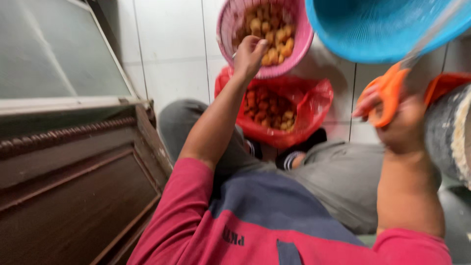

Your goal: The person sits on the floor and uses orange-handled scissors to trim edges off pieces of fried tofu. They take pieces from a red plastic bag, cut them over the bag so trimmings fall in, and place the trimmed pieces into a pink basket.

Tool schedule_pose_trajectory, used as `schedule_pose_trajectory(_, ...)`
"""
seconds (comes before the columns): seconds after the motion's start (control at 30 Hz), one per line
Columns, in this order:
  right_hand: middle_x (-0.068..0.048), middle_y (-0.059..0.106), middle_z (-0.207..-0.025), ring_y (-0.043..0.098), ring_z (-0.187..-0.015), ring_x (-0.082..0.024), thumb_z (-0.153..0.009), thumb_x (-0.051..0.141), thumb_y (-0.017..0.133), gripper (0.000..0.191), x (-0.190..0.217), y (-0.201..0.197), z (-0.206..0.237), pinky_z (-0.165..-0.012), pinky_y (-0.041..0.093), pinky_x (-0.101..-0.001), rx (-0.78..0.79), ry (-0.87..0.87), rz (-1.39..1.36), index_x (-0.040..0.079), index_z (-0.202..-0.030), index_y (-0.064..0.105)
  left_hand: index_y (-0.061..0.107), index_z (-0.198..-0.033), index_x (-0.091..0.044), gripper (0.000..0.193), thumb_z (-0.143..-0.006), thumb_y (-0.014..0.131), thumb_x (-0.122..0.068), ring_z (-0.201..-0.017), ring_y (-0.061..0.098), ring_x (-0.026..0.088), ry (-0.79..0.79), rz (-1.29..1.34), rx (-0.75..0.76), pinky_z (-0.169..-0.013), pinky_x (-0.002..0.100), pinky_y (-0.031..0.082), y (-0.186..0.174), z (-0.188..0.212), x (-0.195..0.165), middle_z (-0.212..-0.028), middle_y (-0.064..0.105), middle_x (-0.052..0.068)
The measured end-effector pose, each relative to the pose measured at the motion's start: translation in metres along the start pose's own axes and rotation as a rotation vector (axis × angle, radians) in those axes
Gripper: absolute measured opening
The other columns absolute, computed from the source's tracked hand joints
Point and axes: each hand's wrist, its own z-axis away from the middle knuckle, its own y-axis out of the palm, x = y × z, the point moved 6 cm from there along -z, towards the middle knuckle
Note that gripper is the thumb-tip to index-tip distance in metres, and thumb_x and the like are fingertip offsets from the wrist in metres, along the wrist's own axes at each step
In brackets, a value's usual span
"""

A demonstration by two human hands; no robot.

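Observation:
My left hand (249,55) reaches forward into a pink plastic basket (228,19) full of small orange-brown round fruits (274,34); its fingers curl at the basket's near rim, and whether they pinch a fruit is hidden. My right hand (400,118) is shut on orange-handled scissors (387,91), whose blades point up toward a blue plastic basin (378,29). Between my knees lies a red plastic bag (314,95) with more of the same fruits (267,108).
A dark brown wooden cabinet (73,186) with a grey glass pane (54,49) stands close on the left. White floor tiles (171,49) lie ahead. A grey cylindrical object (449,132) sits at the right edge beside my right arm.

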Motion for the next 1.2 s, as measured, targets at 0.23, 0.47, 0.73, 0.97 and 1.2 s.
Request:
schedule_pose_trajectory(0.23, -0.011, 0.053, -0.079, 0.052, -0.065, -0.023, -0.115, 0.036, 0.068, 0.037, -0.017, -0.064, 0.024, -0.057, 0.04, -0.0307, -0.309, 0.105, -0.274, 0.002, -0.109, 0.053, 0.067, -0.119, -0.003, 0.047, -0.085, 0.074, -0.034, -0.105, 0.068, 0.032, -0.045, -1.127, 0.704, -0.089, 0.044, 0.054, 0.075, 0.097, 0.068, -0.113, 0.071, 0.017)
schedule_pose_trajectory(0.47, -0.009, 0.061, -0.083, 0.062, -0.067, -0.022, -0.112, 0.038, 0.074, 0.038, 0.001, -0.038, 0.011, -0.058, 0.047, -0.03, -0.22, 0.048, -0.108, 0.004, -0.112, 0.057, 0.047, -0.147, 0.01, 0.076, -0.085, 0.066, -0.031, -0.104, 0.07, 0.027, 0.349, -1.276, 0.773, -0.086, 0.04, 0.054, 0.099, 0.11, 0.085, -0.116, 0.07, 0.018)
schedule_pose_trajectory(0.73, -0.007, 0.062, -0.09, 0.065, -0.075, -0.019, -0.112, 0.027, 0.067, 0.026, 0.003, -0.022, -0.011, -0.064, 0.049, -0.0291, -0.17, 0.097, -0.077, 0.003, -0.107, 0.06, 0.07, -0.112, -0.005, 0.029, -0.089, 0.063, -0.021, -0.102, 0.072, 0.029, 0.252, -1.233, 0.885, -0.087, 0.041, 0.057, 0.097, 0.115, 0.076, -0.108, 0.075, 0.015)
schedule_pose_trajectory(0.97, -0.005, 0.061, -0.088, 0.065, -0.075, -0.016, -0.106, 0.024, 0.066, 0.021, -0.002, -0.001, -0.015, -0.065, 0.051, -0.0285, -0.142, 0.275, -0.049, 0.005, -0.109, 0.058, 0.079, -0.1, -0.012, 0.021, -0.091, 0.061, -0.017, -0.099, 0.074, 0.029, 0.234, -1.195, 0.822, -0.083, 0.042, 0.059, 0.095, 0.103, 0.063, -0.105, 0.077, 0.013)
schedule_pose_trajectory(1.2, -0.004, 0.061, -0.09, 0.061, -0.077, -0.012, -0.106, 0.022, 0.067, 0.021, -0.003, 0.02, -0.017, -0.075, 0.059, -0.0328, -0.083, 0.241, -0.01, 0.002, -0.108, 0.059, 0.079, -0.101, -0.017, 0.022, -0.094, 0.059, -0.022, -0.104, 0.072, 0.026, 0.277, -1.303, 0.819, -0.081, 0.046, 0.057, 0.091, 0.118, 0.045, -0.109, 0.076, 0.005)
